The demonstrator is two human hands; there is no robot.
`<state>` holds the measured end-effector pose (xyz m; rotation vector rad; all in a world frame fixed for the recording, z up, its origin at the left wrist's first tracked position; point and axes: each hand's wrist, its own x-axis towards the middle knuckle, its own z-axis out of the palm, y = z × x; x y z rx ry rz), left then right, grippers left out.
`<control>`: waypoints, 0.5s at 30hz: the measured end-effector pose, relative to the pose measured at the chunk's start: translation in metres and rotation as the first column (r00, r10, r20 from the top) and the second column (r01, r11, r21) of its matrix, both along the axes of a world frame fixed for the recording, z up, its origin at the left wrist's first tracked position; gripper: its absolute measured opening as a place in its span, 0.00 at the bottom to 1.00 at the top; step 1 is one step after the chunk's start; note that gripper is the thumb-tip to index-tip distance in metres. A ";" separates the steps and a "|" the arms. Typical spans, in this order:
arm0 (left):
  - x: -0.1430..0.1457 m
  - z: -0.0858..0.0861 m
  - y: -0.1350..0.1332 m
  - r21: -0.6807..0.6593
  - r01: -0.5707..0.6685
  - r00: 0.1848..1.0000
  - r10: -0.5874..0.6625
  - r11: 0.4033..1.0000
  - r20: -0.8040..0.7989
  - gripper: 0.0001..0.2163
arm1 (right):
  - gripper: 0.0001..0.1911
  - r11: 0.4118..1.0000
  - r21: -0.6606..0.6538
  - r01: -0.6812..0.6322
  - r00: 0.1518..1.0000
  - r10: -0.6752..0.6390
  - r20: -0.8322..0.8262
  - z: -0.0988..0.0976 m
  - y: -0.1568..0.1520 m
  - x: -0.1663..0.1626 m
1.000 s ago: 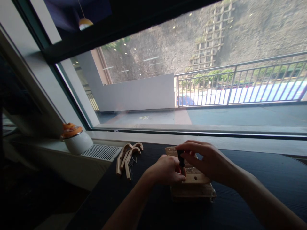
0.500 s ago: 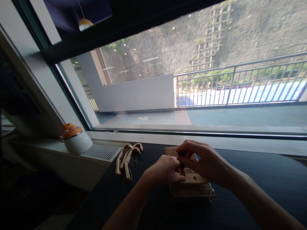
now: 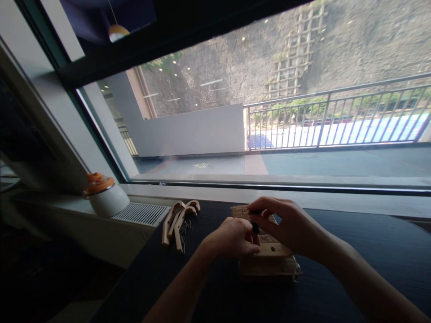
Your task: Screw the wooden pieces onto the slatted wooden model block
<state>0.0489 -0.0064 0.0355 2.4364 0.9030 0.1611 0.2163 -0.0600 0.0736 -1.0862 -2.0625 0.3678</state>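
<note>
A dark surface (image 3: 363, 244) is set below a wide window, whose frame (image 3: 141, 53) is crossed by daylight from a railed walkway. On the surface, a wooden block (image 3: 269, 269) is placed, with what looks like clear wrapping at its near right corner. Atop the block, a pale strip (image 3: 272, 250) with a dark hole is laid crosswise. Above the strip's left part, a dark tool (image 3: 256, 228) is held nearly upright: its top is pinched by the right hand (image 3: 271, 217), its lower end is closed in by the left hand (image 3: 235, 236). Whether a screw is also pinched there cannot be told. Well left of the block, curved hooks (image 3: 178, 224) are bunched, with loose screws (image 3: 183, 235) scattered beside them.

The tool is judged light and stiff, best held by its handle. The strip is likely rigid and light, easily turned unless pressed at its end; the block seems steadier.
</note>
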 end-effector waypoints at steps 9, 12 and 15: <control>0.000 0.000 0.000 -0.018 -0.006 1.000 0.005 1.000 -0.002 0.09 | 0.04 0.986 0.116 0.116 0.992 -0.121 0.033 -0.007 0.008 -0.007; -0.001 0.000 0.000 -0.028 -0.006 1.000 0.006 1.000 0.007 0.08 | 0.05 0.982 0.131 0.134 0.989 -0.140 0.043 -0.008 0.008 -0.007; -0.001 -0.001 0.000 -0.024 0.000 1.000 0.000 1.000 0.007 0.08 | 0.07 0.981 0.151 0.122 0.989 -0.133 0.066 -0.009 0.008 -0.006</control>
